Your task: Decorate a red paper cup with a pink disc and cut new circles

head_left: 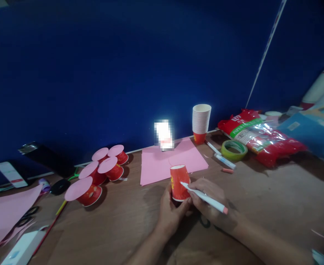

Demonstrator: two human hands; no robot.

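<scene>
My left hand (170, 209) is closed round the lower end of a red paper cup (179, 182), held upside down above the brown table (274, 198). My right hand (211, 204) grips a white marker (204, 197) with a pink end cap. The marker's tip touches the side of the cup. A sheet of pink paper (162, 163) lies flat just behind the cup.
Several red cups with pink paper discs on them (98, 175) lie at the left. A stack of paper cups (200, 123), green tape roll (234, 150), another pen (224, 161), pink cap (227, 170) and red bag (261, 138) sit at the back right. Scissors (26, 216) and pink paper (6, 215) lie far left.
</scene>
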